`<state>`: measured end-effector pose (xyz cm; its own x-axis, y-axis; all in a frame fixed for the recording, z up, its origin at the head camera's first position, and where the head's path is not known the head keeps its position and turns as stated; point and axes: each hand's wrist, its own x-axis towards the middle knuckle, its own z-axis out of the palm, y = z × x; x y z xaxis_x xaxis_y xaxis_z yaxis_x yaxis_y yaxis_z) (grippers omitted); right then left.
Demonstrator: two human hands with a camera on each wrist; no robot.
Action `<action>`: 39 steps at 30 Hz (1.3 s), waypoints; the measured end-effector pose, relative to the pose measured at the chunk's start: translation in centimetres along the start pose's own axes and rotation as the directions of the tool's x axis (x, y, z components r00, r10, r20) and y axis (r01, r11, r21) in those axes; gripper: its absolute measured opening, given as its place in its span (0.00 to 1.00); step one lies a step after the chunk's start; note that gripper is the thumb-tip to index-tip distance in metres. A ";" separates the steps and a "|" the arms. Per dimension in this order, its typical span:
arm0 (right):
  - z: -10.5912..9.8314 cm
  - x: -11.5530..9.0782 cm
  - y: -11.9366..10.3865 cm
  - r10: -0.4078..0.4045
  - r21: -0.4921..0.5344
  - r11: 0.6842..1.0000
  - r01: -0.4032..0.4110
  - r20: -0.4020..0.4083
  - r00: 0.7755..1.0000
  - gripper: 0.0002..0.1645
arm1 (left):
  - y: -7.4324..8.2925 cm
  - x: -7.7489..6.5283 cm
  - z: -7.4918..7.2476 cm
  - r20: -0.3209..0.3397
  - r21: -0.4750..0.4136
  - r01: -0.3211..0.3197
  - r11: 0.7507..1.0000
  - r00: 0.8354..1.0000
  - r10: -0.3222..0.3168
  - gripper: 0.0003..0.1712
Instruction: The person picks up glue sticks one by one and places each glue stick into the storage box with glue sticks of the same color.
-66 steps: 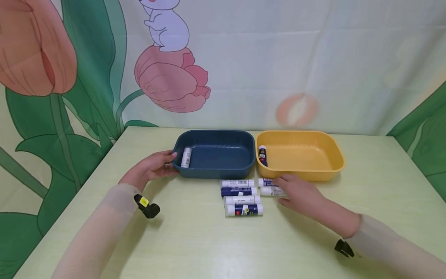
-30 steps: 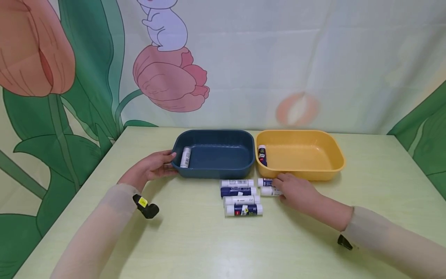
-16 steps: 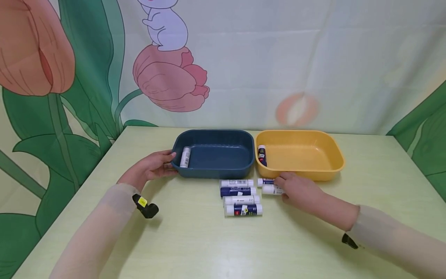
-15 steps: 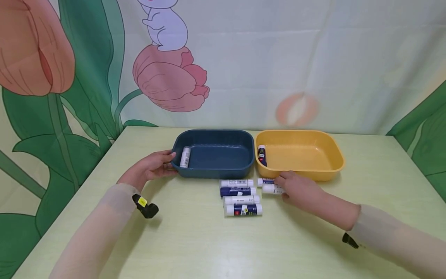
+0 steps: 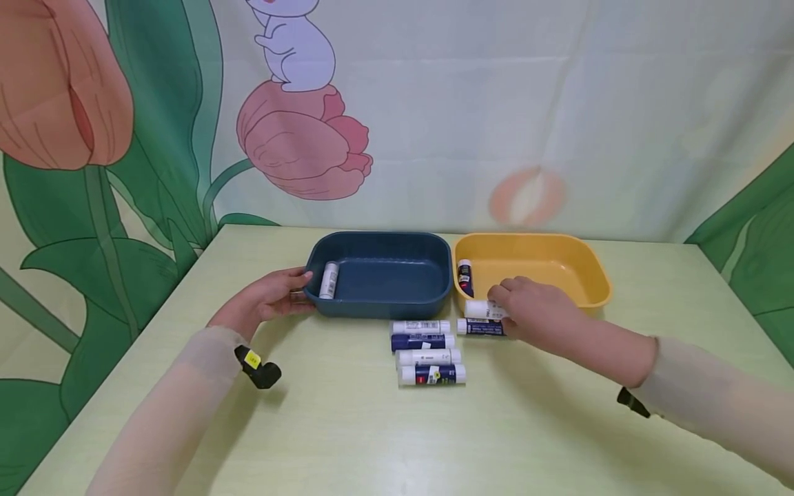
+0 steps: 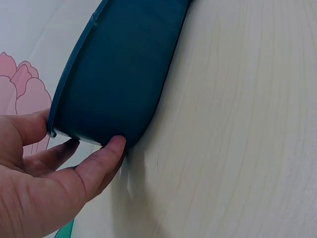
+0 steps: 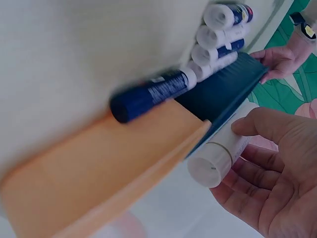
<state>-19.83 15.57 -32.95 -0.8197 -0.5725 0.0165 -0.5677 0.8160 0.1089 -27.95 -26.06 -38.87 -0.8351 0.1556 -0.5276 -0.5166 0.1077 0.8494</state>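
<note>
My right hand (image 5: 546, 313) pinches a white glue stick (image 5: 479, 309) between thumb and fingers, lifted level with the yellow tray's front wall. Its capped end shows in the right wrist view. Below it on the table lies a navy glue stick (image 5: 479, 327), partly hidden by the hand. At the blue tray's left end, my left hand (image 5: 267, 296) grips the rim and end wall, as the left wrist view also shows. A white glue stick (image 5: 329, 280) leans inside the blue tray (image 5: 378, 309). In the yellow tray (image 5: 540, 265) a navy glue stick (image 5: 465, 277) lies at the left.
The trays stand side by side at the table's back, before a flower-printed cloth (image 5: 434, 138). In front of the blue tray, several glue sticks lie in a column, white and navy alternating, down to a nearest navy one (image 5: 432, 375). Bare tabletop (image 5: 347, 427) spreads nearer me.
My right hand has picked up the white glue stick from the table and raised it toward the yellow tray, uncovering more of the navy one. The left hand stays on the blue tray.
</note>
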 end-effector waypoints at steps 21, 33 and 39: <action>-6.6 4.1 0.6 0.014 0.117 0.993 -0.016 0.016 1.000 0.22 | -0.1 0.1 -0.2 -0.004 0.015 -0.002 1.000 1.000 0.002 0.36; -7.4 7.6 1.2 0.029 0.291 0.955 -0.061 0.113 0.993 0.20 | -0.1 0.0 -0.2 -0.002 0.014 0.004 1.000 1.000 -0.004 0.35; -6.8 10.0 0.8 0.040 0.398 0.913 -0.086 0.121 0.992 0.21 | -0.1 0.0 -0.2 0.005 0.019 -0.007 1.000 1.000 0.007 0.35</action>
<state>-27.98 9.94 -25.92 -0.8451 -0.5251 -0.0999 -0.4783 0.8263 -0.2974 -27.96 -26.23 -38.94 -0.8377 0.1617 -0.5217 -0.5069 0.1252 0.8528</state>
